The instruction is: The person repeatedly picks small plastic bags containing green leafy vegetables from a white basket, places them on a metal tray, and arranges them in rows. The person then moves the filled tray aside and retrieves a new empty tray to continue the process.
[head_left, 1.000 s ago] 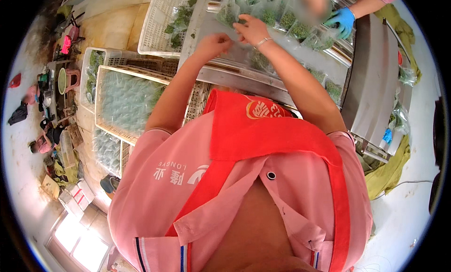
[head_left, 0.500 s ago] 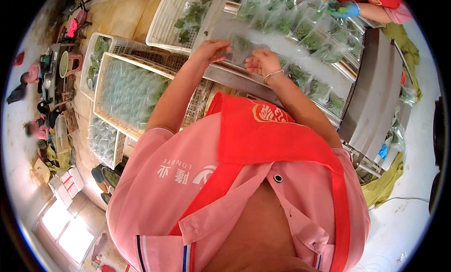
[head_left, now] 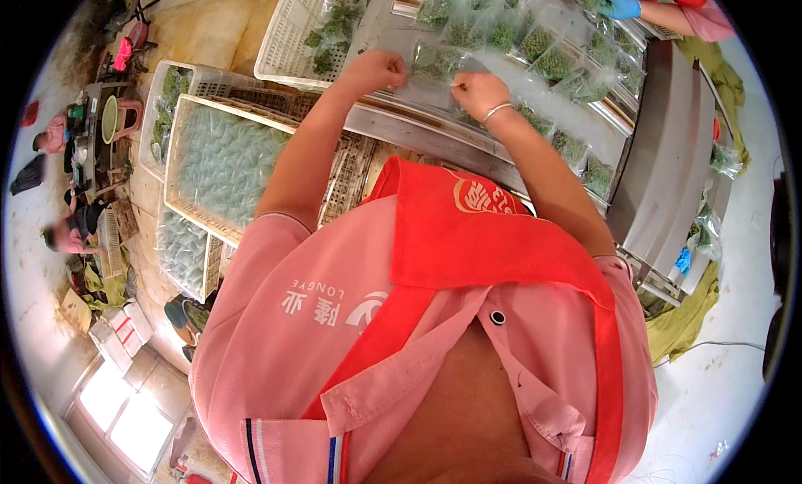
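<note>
Left hand [head_left: 378, 69] and right hand [head_left: 478, 91] both up on the metal counter [head_left: 434, 137], fingers pinching the 2 ends of a clear plastic bag [head_left: 434, 62] of green leafy sprigs lying flat between them. Thin bracelet [head_left: 496, 111] at the right wrist. More crinkly, glossy clear bags of greens [head_left: 535, 41] spread in rows over the smooth steel surface just beyond. White perforated plastic crate [head_left: 292, 33] to the left of the bags, holding a few loose green bunches. Lower left, shallow rectangular trays [head_left: 219, 162] packed with pale green bundles, stacked beside the counter. Far top right, another person's blue-gloved hand [head_left: 620, 5] at the bags. Pale, dusty concrete floor [head_left: 718, 392] around; bright window [head_left: 121, 413] at the lower left.
</note>
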Action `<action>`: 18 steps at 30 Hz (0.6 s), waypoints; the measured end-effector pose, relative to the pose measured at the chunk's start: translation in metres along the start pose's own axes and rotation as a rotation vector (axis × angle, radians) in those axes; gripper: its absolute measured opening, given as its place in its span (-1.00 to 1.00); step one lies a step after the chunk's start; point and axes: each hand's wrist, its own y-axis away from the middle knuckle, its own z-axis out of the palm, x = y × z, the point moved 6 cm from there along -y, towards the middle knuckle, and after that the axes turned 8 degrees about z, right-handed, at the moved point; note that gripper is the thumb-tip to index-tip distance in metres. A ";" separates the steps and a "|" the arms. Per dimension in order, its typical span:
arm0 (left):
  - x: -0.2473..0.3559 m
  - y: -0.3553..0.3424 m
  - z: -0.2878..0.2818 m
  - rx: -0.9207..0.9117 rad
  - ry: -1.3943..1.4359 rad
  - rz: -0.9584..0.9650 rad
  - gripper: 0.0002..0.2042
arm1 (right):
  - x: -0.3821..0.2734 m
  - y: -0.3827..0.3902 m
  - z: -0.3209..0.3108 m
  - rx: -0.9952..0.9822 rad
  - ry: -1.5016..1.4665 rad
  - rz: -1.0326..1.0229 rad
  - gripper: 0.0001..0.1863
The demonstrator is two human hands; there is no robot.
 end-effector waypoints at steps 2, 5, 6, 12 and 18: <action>0.014 -0.005 -0.005 0.055 -0.259 0.005 -0.78 | -0.007 0.000 -0.001 0.096 0.196 -0.013 -0.83; 0.023 -0.007 -0.009 0.141 -0.532 0.031 -0.82 | -0.014 0.006 0.010 0.104 0.286 -0.065 -0.78; 0.021 -0.008 -0.007 0.112 -0.522 0.031 -0.82 | -0.016 0.007 0.012 0.074 0.316 -0.077 -0.79; -0.002 -0.008 0.017 -0.286 -0.177 -0.058 -0.85 | -0.024 0.029 0.002 -0.195 0.286 -0.007 -0.79; 0.004 -0.019 0.020 -0.427 -0.267 -0.137 -0.83 | -0.040 0.056 0.014 0.011 0.123 -0.344 -0.80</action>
